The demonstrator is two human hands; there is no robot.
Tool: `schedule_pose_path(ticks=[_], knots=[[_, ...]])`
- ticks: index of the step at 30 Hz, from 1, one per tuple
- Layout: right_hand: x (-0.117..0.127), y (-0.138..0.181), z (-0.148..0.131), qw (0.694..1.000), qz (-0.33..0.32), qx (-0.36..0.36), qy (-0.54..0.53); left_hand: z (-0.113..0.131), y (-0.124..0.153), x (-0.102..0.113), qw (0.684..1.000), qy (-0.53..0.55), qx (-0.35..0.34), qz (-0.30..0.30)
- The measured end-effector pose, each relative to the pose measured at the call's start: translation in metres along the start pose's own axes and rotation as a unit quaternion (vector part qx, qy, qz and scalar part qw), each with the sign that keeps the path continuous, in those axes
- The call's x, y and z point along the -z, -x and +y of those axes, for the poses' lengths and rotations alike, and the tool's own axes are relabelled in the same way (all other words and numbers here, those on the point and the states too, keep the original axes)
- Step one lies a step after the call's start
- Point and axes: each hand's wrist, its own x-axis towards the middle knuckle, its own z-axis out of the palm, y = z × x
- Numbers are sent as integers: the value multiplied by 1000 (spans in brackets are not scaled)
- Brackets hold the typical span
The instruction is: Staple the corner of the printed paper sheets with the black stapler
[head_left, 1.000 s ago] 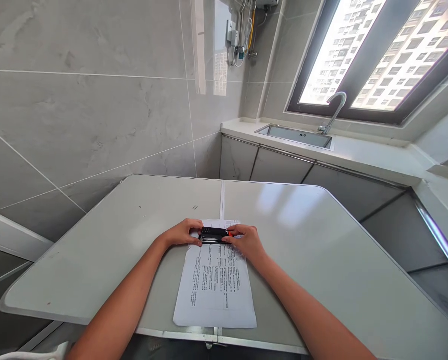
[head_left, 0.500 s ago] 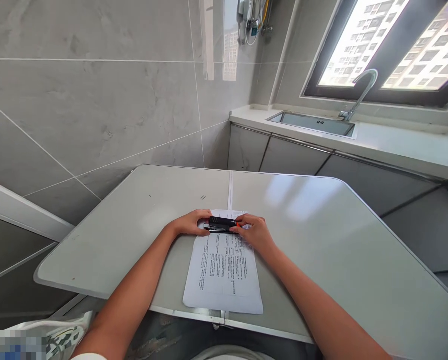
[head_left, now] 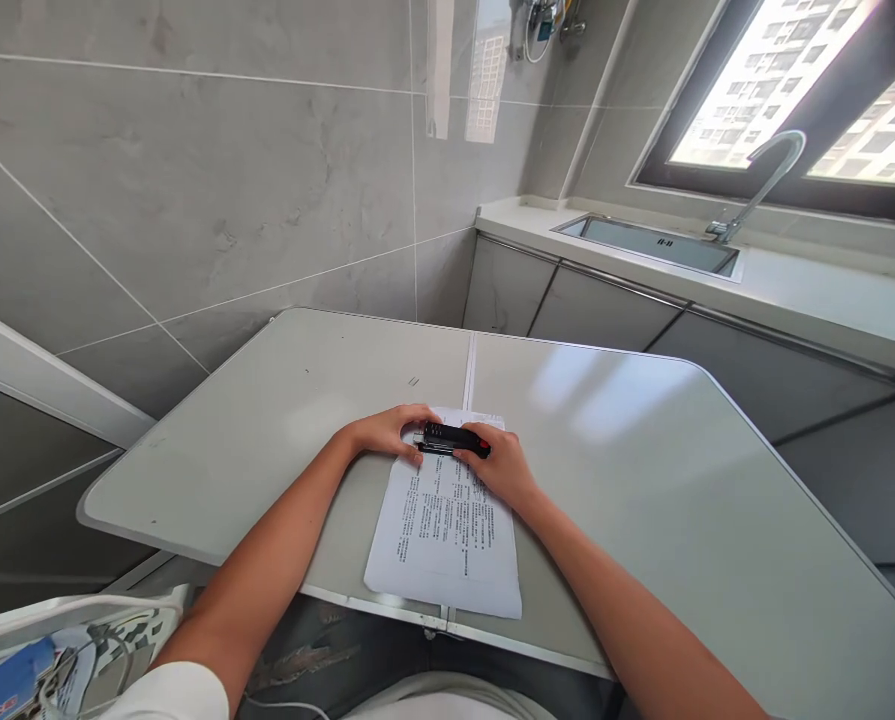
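A black stapler with a red part at its right end lies across the upper part of a printed sheet of paper. My right hand is closed around the stapler's right end, thumb on the near side and fingers on the far side. At the other end, my left hand curves its thumb and fingers about the stapler's tip, where a bit of bare metal shows. Whether the left fingertips press firmly is hard to see. The stapler's underside is hidden.
The paper lies on a pale folding table with a centre seam. Tiny dark staple-like marks lie beyond the hands. A rack with a blue packet stands at lower left. Behind are a sink and a tap.
My right hand has shifted from pinching near the red part to wrapping the stapler's right end. The left hand stays at the other end. The view has tilted slightly.
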Motion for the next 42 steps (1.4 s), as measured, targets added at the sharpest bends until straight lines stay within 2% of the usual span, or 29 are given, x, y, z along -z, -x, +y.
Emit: schedule_pose_path(ticks=[2, 3, 4, 5, 7, 10, 13, 17, 24, 30, 33, 37, 42], knots=[[3, 4, -5, 998, 61, 20, 23, 3, -2, -2, 990, 98, -9, 96], [4, 7, -7, 994, 97, 42, 40, 4, -4, -4, 973, 171, -4, 152], [6, 9, -9, 987, 126, 75, 61, 5, -6, -7, 949, 255, 8, 183], [8, 11, -11, 978, 149, 119, 87, 5, -9, -9, 922, 337, 30, 188], [10, 14, -14, 947, 177, 229, 142, 3, -13, -15, 864, 477, 87, 139], [8, 15, -13, 887, 183, 370, 207, -5, -17, -22, 790, 594, 148, 40], [5, 14, -11, 865, 169, 407, 241, -12, -16, -26, 752, 642, 150, 6], [4, 12, -9, 878, 179, 378, 232, -14, -15, -27, 745, 649, 152, 17], [8, 9, -13, 874, 187, 382, 232, -5, -15, -27, 804, 580, 127, 29], [8, 9, -13, 879, 180, 385, 216, -8, -15, -26, 822, 538, 172, 70], [12, 9, -10, 877, 189, 386, 214, -8, -15, -24, 814, 540, 192, 97], [16, 10, -7, 880, 221, 370, 201, -6, -17, -21, 786, 557, 221, 153], [13, 13, -8, 876, 202, 384, 210, -4, -17, -21, 758, 586, 233, 168]])
